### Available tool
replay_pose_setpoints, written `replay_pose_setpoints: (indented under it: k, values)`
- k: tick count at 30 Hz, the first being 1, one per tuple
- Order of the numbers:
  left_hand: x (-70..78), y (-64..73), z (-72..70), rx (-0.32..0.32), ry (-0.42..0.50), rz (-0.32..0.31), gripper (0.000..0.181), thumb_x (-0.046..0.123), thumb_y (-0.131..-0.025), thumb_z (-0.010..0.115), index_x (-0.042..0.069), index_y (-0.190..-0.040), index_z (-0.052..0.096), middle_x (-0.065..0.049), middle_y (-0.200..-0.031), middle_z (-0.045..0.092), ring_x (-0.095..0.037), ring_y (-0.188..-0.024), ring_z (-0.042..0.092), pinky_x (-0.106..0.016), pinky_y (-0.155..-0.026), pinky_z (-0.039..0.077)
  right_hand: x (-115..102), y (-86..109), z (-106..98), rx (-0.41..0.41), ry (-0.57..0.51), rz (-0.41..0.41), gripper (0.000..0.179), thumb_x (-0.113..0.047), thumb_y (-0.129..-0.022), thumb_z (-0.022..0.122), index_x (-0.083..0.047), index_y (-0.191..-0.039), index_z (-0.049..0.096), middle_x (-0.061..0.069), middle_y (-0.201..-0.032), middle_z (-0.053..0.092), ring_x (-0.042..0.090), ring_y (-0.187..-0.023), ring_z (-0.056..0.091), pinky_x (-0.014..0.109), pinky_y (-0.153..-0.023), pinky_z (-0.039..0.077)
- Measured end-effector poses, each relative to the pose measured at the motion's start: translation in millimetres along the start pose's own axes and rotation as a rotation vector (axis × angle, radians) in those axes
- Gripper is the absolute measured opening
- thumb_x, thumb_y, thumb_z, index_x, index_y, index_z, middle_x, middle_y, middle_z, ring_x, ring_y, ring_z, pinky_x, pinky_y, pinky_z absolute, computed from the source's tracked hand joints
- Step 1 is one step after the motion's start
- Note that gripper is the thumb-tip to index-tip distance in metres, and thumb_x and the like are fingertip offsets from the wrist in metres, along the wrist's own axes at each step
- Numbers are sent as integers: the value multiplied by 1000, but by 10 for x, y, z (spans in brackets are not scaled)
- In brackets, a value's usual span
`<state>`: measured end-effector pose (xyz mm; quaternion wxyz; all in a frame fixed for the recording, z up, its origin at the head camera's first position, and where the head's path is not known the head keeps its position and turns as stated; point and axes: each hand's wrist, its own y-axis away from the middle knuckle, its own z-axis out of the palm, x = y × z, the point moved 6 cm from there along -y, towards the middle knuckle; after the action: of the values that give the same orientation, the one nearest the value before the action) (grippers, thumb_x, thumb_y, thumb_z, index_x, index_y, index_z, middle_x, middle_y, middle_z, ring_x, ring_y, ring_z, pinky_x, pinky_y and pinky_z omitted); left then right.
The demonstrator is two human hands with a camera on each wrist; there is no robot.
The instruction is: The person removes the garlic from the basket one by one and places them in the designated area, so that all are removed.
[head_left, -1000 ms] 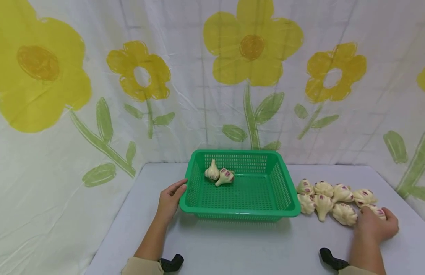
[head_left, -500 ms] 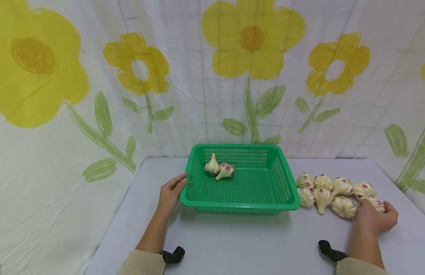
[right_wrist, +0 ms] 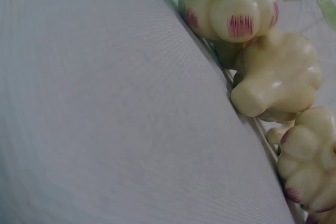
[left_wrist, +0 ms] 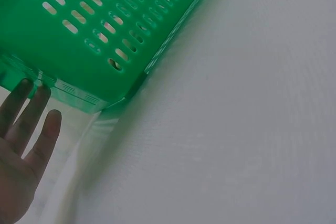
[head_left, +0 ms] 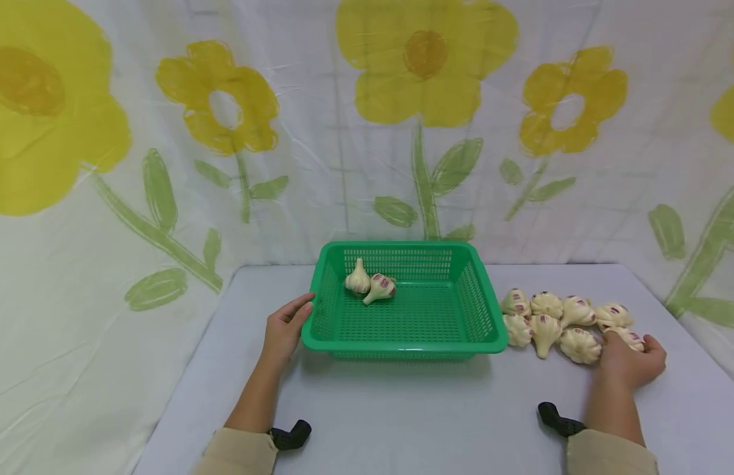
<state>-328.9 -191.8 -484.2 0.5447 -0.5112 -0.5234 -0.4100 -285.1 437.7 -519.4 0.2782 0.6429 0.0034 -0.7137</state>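
My left hand (head_left: 282,333) touches the left rim of a green plastic basket (head_left: 402,347). Its straight fingers (left_wrist: 39,111) reach up to the basket's edge in the left wrist view. Inside the basket, near the back left, an upright garlic bulb (head_left: 358,278) leans close to a tipped one (head_left: 380,289). At the far right of the table, my right hand (head_left: 631,366) holds a garlic bulb (head_left: 630,338) between thumb and fingers, the hand partly covering it. The right wrist view shows neither hand, only loose garlic bulbs (right_wrist: 278,74) along its right side.
Several more garlic bulbs (head_left: 545,330) lie in two rough rows between the basket and the right hand. The white table (head_left: 402,415) meets a flower-printed curtain (head_left: 319,198) behind the basket. A black wrist mount (head_left: 291,435) sits on each forearm.
The whole head view has shifted, with the scene sliding up and slightly left. Both hands keep their places at the basket rim and the garlic bulb; the bulbs have not moved.
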Motion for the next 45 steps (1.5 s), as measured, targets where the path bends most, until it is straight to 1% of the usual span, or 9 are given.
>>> replay_pose_setpoints:
  k: [4,10,15,22,31,36,39,42,45]
  values:
    - [-7,-6,6,4,-7,1,42,37,-96,64,11,-130,65,-7,-133,63,-4,-115,60,-19,-88,52,-12,5,8,-10,9,-5,74,8,-75,68,-20,-140,47,-19,-114,39,2,-116,40,18,-97,40]
    - [-6,-29,15,-10,1,24,45,39,-95,64,10,-130,64,-6,-134,63,-6,-119,58,-19,-93,50,-19,-11,21,-20,27,-12,76,5,-76,71,-22,-142,47,-15,-133,37,1,-123,37,20,-99,41]
    - [-18,-27,26,-9,12,13,42,36,-96,64,11,-130,64,-5,-135,62,-5,-119,57,-18,-94,49,-13,-13,18,-36,65,-8,76,0,-79,74,-27,-144,46,-16,-140,34,-1,-129,33,19,-103,39]
    - [10,-6,47,-10,-1,12,41,35,-97,63,10,-130,64,-7,-136,62,-7,-119,57,-18,-93,49,-41,25,-8,-35,168,-40,72,-10,-81,75,-32,-143,46,-18,-140,31,-1,-133,28,14,-109,29]
    - [27,-14,34,-12,-2,-9,42,36,-97,63,12,-131,64,-6,-136,61,-7,-119,57,-18,-93,49,-58,24,18,-44,192,-44,71,-13,-81,76,-34,-142,46,-18,-140,31,-1,-132,29,14,-109,28]
    - [58,16,7,-8,2,-42,39,30,-98,63,11,-131,64,-7,-136,61,-3,-114,58,-19,-90,51,-76,41,59,-80,129,5,75,-10,-80,78,-33,-143,44,-17,-141,31,-1,-129,30,13,-103,33]
    - [165,67,18,-15,-4,-40,39,28,-98,62,8,-131,63,-10,-136,60,-1,-112,59,-19,-89,51,-122,56,78,-102,40,30,79,-4,-78,79,-30,-144,44,-16,-139,30,-1,-122,32,13,-89,43]
    - [265,117,33,-20,-14,-29,39,26,-99,62,5,-131,62,-13,-135,61,0,-109,60,-19,-88,52,-180,71,80,-111,-41,47,82,3,-75,80,-27,-142,43,-15,-134,29,1,-117,32,10,-74,45]
    - [300,138,42,-22,-3,-27,38,25,-98,62,5,-130,63,-13,-133,62,-2,-106,61,-20,-86,53,-247,89,62,-105,-78,48,84,3,-72,84,-28,-139,44,-15,-135,29,1,-121,31,9,-74,45]
